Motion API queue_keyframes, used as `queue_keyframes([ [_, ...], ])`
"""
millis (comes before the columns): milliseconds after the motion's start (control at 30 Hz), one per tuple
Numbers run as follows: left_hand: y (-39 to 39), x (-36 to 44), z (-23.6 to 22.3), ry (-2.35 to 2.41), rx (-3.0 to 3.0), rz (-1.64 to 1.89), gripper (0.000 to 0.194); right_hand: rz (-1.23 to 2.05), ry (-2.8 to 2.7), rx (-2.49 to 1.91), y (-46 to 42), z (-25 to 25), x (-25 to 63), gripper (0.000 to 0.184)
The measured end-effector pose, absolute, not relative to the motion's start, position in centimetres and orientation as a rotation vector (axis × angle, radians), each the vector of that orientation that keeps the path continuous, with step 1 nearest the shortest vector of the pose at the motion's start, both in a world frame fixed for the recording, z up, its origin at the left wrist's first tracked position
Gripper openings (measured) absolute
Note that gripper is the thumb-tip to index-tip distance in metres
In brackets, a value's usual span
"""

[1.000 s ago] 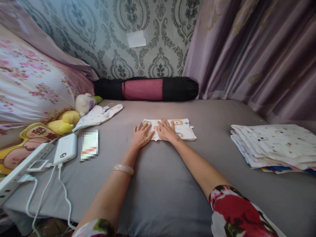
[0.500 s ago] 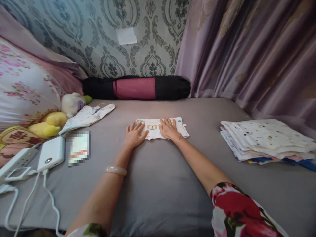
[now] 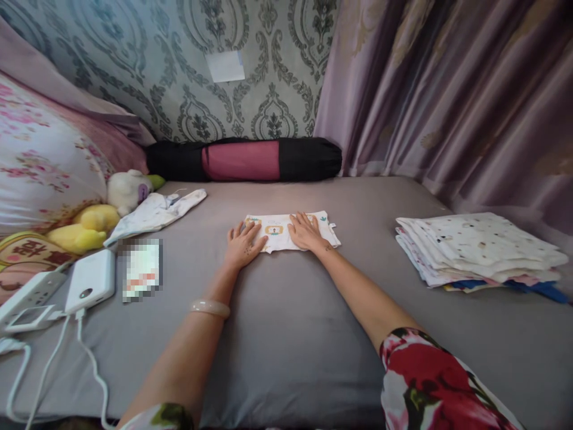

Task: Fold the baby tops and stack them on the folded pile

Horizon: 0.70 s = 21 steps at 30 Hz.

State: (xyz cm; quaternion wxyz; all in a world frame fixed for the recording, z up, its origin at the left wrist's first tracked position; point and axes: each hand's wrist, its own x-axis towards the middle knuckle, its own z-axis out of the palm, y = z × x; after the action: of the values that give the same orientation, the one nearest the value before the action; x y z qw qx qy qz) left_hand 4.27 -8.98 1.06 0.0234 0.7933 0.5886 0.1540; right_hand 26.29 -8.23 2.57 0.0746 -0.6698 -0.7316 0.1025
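Observation:
A folded white garment [image 3: 280, 239] with yellow and green prints lies flat on the grey bed sheet [image 3: 286, 334]. Across its left end rests my left hand [image 3: 244, 242], palm down with the fingers spread. My right hand [image 3: 307, 232] lies flat on the right half of the same cloth, fingers stretched out. A small tag pokes out at the garment's right edge. Between the two hands part of the print shows. The cloth under the palms is hidden.
To the right sits a stack of folded clothes [image 3: 474, 245]. At left are a loose white garment [image 3: 152, 212], plush toys [image 3: 89, 227], a power bank [image 3: 92, 280], a power strip [image 3: 31, 292] and cables. A black and pink roll bag [image 3: 242, 160] lies along the wall.
The view has turned slightly to the right. My right hand has slid rightward over the garment, widening the gap between the hands, while my left hand stays on the left end.

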Motion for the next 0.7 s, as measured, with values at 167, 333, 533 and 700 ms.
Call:
queue_keyframes([
  [167,-9.0,4.2,1.0,1.799,2.457,0.488,0.056,0.288,-2.137,-2.058,-8.8,3.2,27.7,0.055],
  [333,-9.0,4.2,1.0,1.799,2.46,0.492,0.056,0.249,-2.121,-2.08,-8.8,2.7,28.4,0.052],
  [533,-9.2,4.3,1.4,1.806,2.451,0.475,0.055,0.215,-2.122,-2.079,-8.6,2.1,28.2,0.05],
  [700,-9.2,4.4,1.5,1.8,2.457,0.464,0.056,0.234,-2.112,-2.097,-8.7,2.3,28.2,0.05],
])
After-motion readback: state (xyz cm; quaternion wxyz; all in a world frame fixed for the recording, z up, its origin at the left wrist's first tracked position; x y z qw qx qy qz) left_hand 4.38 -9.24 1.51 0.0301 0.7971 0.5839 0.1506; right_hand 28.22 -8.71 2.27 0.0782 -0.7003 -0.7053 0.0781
